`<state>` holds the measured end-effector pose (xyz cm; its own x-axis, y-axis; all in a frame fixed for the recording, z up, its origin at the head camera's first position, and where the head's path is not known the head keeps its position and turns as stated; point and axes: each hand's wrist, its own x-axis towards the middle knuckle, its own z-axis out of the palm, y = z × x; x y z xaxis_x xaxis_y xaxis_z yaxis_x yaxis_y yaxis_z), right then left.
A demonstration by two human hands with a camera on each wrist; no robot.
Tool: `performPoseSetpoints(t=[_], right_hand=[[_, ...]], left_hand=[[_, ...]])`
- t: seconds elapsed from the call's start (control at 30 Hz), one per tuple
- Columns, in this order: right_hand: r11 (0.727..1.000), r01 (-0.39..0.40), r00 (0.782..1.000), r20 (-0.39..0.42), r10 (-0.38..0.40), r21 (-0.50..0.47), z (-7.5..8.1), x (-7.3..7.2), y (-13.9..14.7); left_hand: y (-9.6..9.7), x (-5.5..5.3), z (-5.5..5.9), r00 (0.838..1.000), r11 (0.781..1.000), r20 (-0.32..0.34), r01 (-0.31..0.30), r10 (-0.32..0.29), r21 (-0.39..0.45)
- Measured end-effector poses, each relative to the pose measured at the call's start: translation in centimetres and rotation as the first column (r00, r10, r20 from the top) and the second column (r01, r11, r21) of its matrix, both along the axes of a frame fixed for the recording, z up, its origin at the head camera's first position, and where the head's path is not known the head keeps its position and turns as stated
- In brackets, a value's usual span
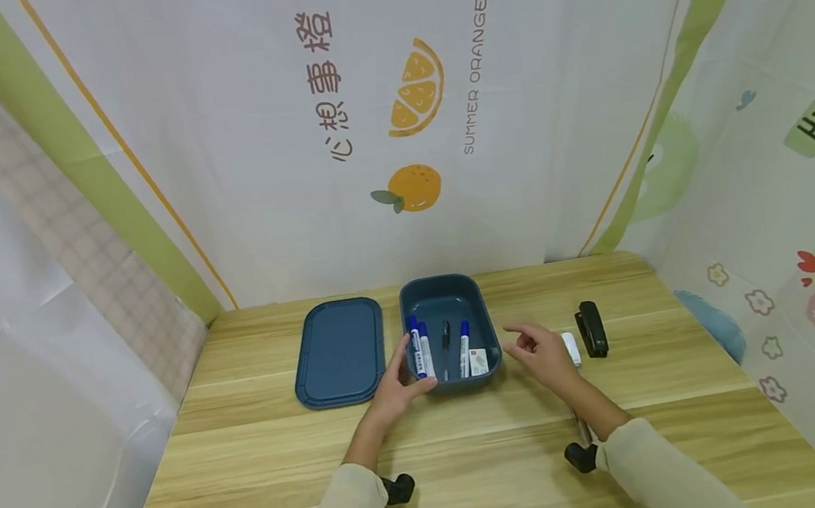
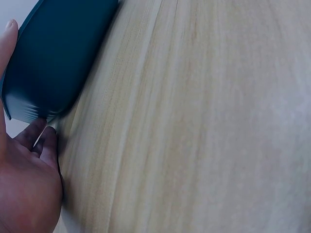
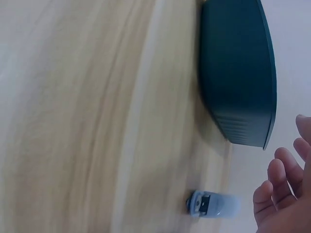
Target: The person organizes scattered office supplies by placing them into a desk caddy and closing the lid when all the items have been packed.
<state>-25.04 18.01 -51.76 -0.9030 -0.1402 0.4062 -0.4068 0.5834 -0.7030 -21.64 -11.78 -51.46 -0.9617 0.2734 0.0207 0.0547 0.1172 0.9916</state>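
A dark blue open box (image 1: pixel 445 286) stands on the table. In it lie two blue-capped markers (image 1: pixel 427 352) at the left, another blue-capped marker (image 1: pixel 465 348) at the right, a black pen (image 1: pixel 446 335) and a small white item with a red mark (image 1: pixel 478 361). My left hand (image 1: pixel 391 390) touches the box's front left corner, thumb along the front and fingers at the side wall; the wall (image 2: pixel 53 63) also shows in the left wrist view. Right of the box, apart from it, my right hand (image 1: pixel 541 353) hovers with loosely bent fingers (image 3: pixel 277 177).
A dark blue lid (image 1: pixel 339 352) lies flat left of the box. Beside my right hand is a small white object (image 1: pixel 572 348), partly hidden, and beyond it a black stapler (image 1: pixel 592 329). Something thin (image 1: pixel 583 430) shows under the right forearm. Curtains hang behind the wooden table (image 1: pixel 477 464).
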Motion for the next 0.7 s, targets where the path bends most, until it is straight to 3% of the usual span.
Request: performPoseSetpoints(t=[0.43,0.7], right_hand=[[1.000,0.009,0.998,0.062,-0.010,0.018,-0.9,1.6,1.9],[1.000,0.010,0.989,0.145,-0.013,0.021,-1.5,2.7,3.6]], left_hand=[[0.0,-0.1,-0.1,1.000,1.000,-0.014,0.012,-0.012,0.005],[0.0,-1.4,-3.1,0.999,0.999,-0.019,-0.028,0.028,-0.015]])
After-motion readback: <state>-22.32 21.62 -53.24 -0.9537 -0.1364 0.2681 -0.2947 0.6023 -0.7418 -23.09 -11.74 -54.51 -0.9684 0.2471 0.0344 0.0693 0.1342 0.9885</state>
